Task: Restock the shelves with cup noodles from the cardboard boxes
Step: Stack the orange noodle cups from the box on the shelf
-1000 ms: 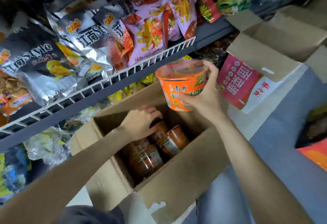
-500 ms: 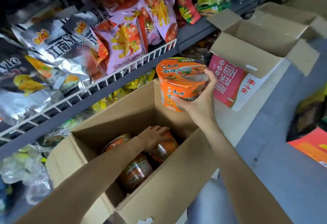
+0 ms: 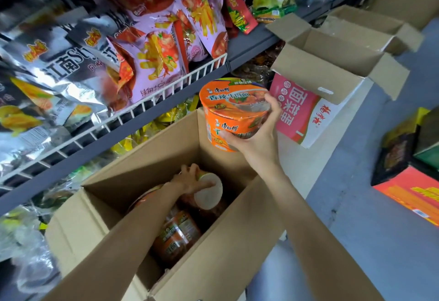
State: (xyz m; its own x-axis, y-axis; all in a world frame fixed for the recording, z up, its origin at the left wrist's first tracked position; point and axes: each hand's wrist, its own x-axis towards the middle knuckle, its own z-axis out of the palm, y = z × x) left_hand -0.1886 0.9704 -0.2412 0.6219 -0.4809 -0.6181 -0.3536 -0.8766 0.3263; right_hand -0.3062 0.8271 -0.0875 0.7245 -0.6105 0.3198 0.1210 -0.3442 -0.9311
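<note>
Shelves of snack bags (image 3: 152, 62) behind your open cardboard box (image 3: 213, 253).
Your right hand (image 3: 259, 141) grips an orange cup (image 3: 234, 110) above it; your left hand (image 3: 190, 179) clasps a tipped cup (image 3: 210, 191) inside.

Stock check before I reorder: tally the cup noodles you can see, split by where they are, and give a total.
Held above the box, cup noodle in right hand: 1
Gripped inside the cardboard box, cup in left hand: 1
Loose cups lying in the box: at least 2
Total: at least 4; others may be hidden.

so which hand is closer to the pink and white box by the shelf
Right. The right hand holds an orange cup just beside the pink and white box; the left hand is down inside the open cardboard box.
</note>
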